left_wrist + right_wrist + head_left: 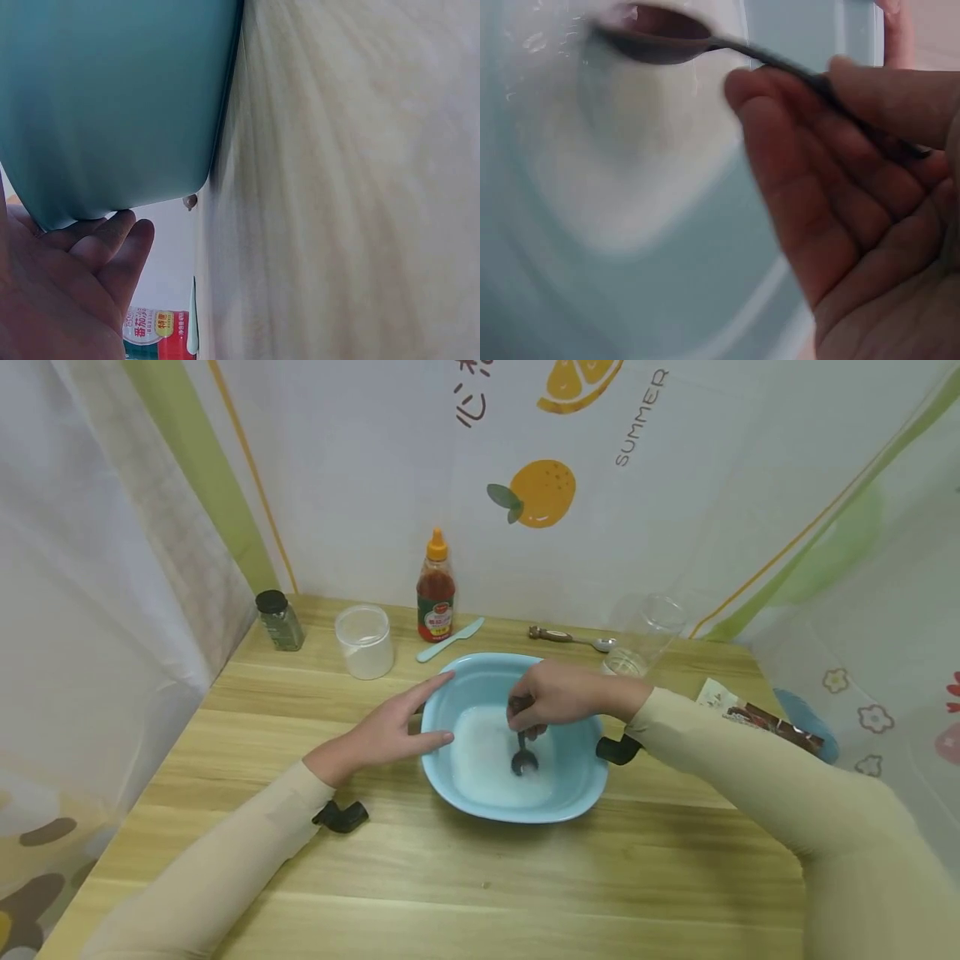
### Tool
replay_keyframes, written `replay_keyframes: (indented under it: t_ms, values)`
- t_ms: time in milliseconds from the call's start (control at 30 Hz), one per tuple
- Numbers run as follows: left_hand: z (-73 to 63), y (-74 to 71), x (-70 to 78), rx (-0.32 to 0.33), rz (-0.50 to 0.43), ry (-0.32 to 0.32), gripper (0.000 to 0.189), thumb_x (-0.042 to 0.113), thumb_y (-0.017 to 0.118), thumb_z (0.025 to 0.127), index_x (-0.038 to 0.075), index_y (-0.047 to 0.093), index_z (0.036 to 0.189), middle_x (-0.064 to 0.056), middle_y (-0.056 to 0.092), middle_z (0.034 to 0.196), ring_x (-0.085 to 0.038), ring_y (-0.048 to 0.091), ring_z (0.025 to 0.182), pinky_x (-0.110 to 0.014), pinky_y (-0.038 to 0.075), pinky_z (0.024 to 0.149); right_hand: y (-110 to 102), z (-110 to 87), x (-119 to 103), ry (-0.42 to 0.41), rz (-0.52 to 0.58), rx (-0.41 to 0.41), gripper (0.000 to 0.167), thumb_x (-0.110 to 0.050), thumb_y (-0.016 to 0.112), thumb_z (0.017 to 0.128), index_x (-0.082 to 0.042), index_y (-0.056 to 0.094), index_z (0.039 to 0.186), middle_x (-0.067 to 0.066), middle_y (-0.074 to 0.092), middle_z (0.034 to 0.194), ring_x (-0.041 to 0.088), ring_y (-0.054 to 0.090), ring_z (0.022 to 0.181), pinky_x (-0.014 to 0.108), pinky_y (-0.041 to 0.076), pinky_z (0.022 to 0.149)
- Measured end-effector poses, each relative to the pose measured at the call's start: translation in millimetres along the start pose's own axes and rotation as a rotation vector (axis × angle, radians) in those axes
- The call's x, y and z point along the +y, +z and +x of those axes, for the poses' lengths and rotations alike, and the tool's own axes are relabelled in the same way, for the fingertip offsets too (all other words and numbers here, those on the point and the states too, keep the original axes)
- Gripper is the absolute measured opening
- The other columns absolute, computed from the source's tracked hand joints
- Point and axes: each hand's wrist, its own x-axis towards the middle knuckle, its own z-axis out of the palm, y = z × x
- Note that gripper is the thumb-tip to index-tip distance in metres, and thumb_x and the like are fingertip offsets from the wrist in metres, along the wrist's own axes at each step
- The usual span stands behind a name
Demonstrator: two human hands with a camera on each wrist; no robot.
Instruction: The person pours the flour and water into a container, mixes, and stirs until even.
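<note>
A light-blue basin (581,797) stands on the wooden table, with whitish, cloudy liquid (480,756) in its bottom. My left hand (382,731) holds the basin's left rim, thumb over the edge. In the left wrist view, the fingers of that hand (67,285) bend against the outside of the basin (120,97). Above the liquid, my right hand (558,693) grips a dark spoon (525,762) by its handle, bowl down at the liquid. The right wrist view shows the spoon (660,34) between thumb and fingers of the right hand (840,187), its bowl blurred.
Behind the basin are a black-capped jar (281,622), a clear cup (365,647), a ketchup bottle (436,593), a pale green knife (450,640), a metal spoon (573,637) and a clear glass (648,631). A brown packet (772,722) lies right of the right forearm.
</note>
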Motion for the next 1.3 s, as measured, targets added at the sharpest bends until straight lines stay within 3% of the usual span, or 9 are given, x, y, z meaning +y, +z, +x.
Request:
replay_keyframes:
  t_ms: [133, 267, 400, 533, 667, 800, 933, 1067, 1300]
  values:
    - [-0.2, 0.5, -0.4, 0.003, 0.011, 0.001, 0.093, 0.028, 0.079, 0.101, 0.009, 0.028, 0.177, -0.016, 0.044, 0.173, -0.034, 0.061, 0.144, -0.055, 0.053, 0.116, 0.9, 6.0, 2.3, -0.023, 0.109, 0.085, 0.012, -0.016, 0.075, 0.108, -0.006, 0.081, 0.105, 0.001, 0.082, 0.090, 0.025, 0.081, 0.089, 0.044, 0.067, 0.083]
    - [0.5, -0.1, 1.5, 0.002, 0.010, 0.007, 0.093, 0.027, 0.079, 0.101, 0.008, 0.028, 0.176, -0.017, 0.046, 0.171, -0.035, 0.062, 0.142, -0.055, 0.055, 0.114, -5.6, -2.0, 10.7, 0.041, -0.026, 0.201, 0.013, -0.015, 0.074, 0.107, -0.004, 0.081, 0.105, 0.000, 0.079, 0.085, 0.016, 0.076, 0.077, 0.035, 0.061, 0.071]
    - [1.4, -1.3, 2.8, 0.002, 0.012, 0.008, 0.094, 0.027, 0.079, 0.100, 0.007, 0.028, 0.176, -0.017, 0.048, 0.170, -0.035, 0.063, 0.140, -0.055, 0.056, 0.113, -6.6, -12.6, 9.0, 0.069, -0.107, 0.064, 0.012, -0.016, 0.074, 0.107, -0.008, 0.080, 0.100, -0.003, 0.076, 0.079, 0.013, 0.072, 0.072, 0.032, 0.058, 0.069]
    - [0.9, -1.0, 2.0, 0.003, 0.002, 0.012, 0.093, 0.026, 0.079, 0.101, 0.007, 0.028, 0.176, -0.017, 0.047, 0.170, -0.035, 0.062, 0.141, -0.055, 0.056, 0.113, -0.8, -8.6, 2.7, -0.016, 0.037, -0.091, 0.011, -0.016, 0.075, 0.108, -0.010, 0.080, 0.099, -0.001, 0.079, 0.085, 0.023, 0.080, 0.084, 0.040, 0.066, 0.081]
    - [-0.3, 0.1, 0.9, 0.003, 0.000, 0.013, 0.093, 0.026, 0.079, 0.101, 0.007, 0.027, 0.177, -0.017, 0.046, 0.171, -0.035, 0.062, 0.142, -0.055, 0.055, 0.114, 1.6, 0.4, 3.0, -0.060, 0.134, -0.031, 0.013, -0.017, 0.075, 0.109, -0.006, 0.081, 0.105, 0.003, 0.082, 0.091, 0.032, 0.081, 0.092, 0.047, 0.067, 0.084]
    - [0.5, 0.3, 0.5, 0.000, 0.003, 0.019, 0.093, 0.026, 0.079, 0.102, 0.007, 0.027, 0.177, -0.016, 0.047, 0.170, -0.034, 0.062, 0.141, -0.054, 0.056, 0.114, -3.7, -0.9, 6.1, 0.028, 0.038, 0.083, 0.012, -0.014, 0.073, 0.108, -0.005, 0.079, 0.103, 0.003, 0.080, 0.089, 0.022, 0.079, 0.084, 0.038, 0.065, 0.077]
    - [0.9, -0.9, 1.0, -0.002, -0.012, 0.014, 0.093, 0.025, 0.079, 0.102, 0.008, 0.027, 0.177, -0.016, 0.047, 0.171, -0.035, 0.062, 0.141, -0.054, 0.057, 0.112, -2.8, -0.7, 4.9, 0.026, -0.018, -0.053, 0.013, -0.014, 0.074, 0.107, -0.011, 0.078, 0.095, 0.000, 0.078, 0.081, 0.018, 0.077, 0.077, 0.033, 0.062, 0.072]
    - [0.1, -1.6, 1.4, 0.003, -0.012, 0.005, 0.093, 0.025, 0.079, 0.102, 0.009, 0.027, 0.177, -0.016, 0.046, 0.171, -0.034, 0.062, 0.142, -0.054, 0.056, 0.113, 7.2, 10.3, -0.3, -0.063, 0.119, -0.162, 0.011, -0.018, 0.076, 0.108, -0.013, 0.080, 0.099, 0.000, 0.080, 0.085, 0.019, 0.079, 0.083, 0.035, 0.066, 0.078]
    - [0.3, 0.0, 0.7, -0.004, 0.000, 0.009, 0.092, 0.026, 0.078, 0.102, 0.010, 0.027, 0.177, -0.016, 0.045, 0.172, -0.034, 0.061, 0.143, -0.054, 0.055, 0.114, 3.0, 12.8, -1.5, 0.014, 0.060, 0.187, 0.011, -0.015, 0.076, 0.107, -0.006, 0.081, 0.104, 0.001, 0.081, 0.089, 0.021, 0.081, 0.085, 0.035, 0.065, 0.075]
